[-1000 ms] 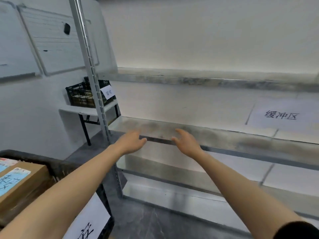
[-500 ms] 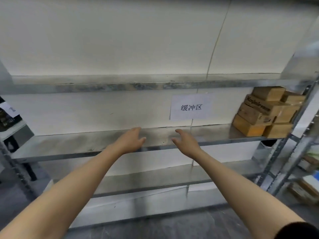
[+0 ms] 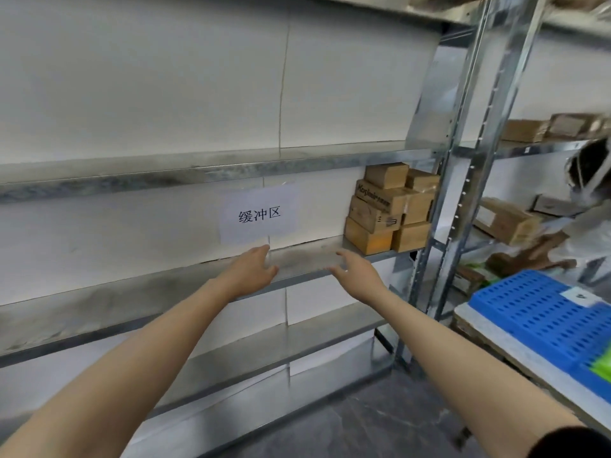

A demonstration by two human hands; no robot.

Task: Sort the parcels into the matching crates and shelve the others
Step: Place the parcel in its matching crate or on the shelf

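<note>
Stack of brown cardboard parcels sits at the right end of the middle galvanised steel shelf, next to the upright. Left grip and right grip held out over that shelf's front edge, fingers apart and relaxed, holding nothing, left of the stack and not touching it. White paper sign with black characters on the wall just above left grip. Blue perforated plastic crate on the worktop at right. Person in white by the next rack
</note>
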